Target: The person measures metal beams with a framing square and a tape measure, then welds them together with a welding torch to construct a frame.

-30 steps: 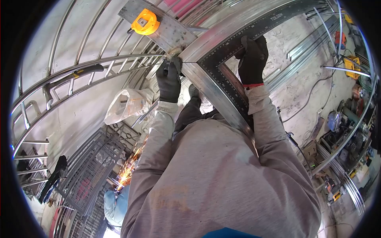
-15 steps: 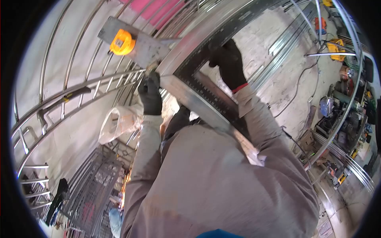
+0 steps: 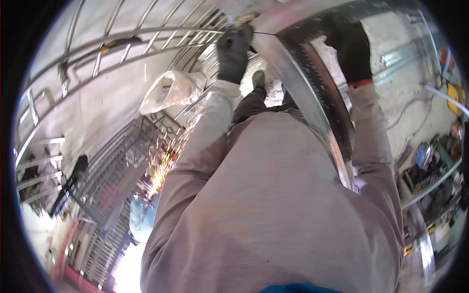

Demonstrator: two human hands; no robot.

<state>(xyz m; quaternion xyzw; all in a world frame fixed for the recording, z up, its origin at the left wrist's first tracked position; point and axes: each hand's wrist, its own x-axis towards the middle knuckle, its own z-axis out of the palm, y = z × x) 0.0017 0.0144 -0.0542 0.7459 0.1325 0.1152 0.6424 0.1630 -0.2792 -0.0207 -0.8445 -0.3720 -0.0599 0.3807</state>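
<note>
My left hand (image 3: 234, 54), in a dark glove, is closed at the corner of a metal frame, by the end of a silvery bar (image 3: 288, 66). What its fingers grip is too small to make out. A black carpenter's square (image 3: 317, 83) with white scale marks lies along the bar and the upper metal piece. On the square's upper arm rests my right hand (image 3: 349, 49), gloved with a red cuff edge, its fingers dark and blurred against the black square. The bar slants down toward my right forearm.
Curved metal railings (image 3: 122, 39) run along the upper left. A white sack (image 3: 173, 90) hangs beside them. Bright sparks (image 3: 161, 173) fly at the lower left near a person in blue (image 3: 142, 219). Tools and machine parts (image 3: 430, 161) lie at the right.
The view has swung, so both hands, the square and the bar appear higher and further right. The sparks and the person in blue show more fully. The orange tool at the upper left is out of view.
</note>
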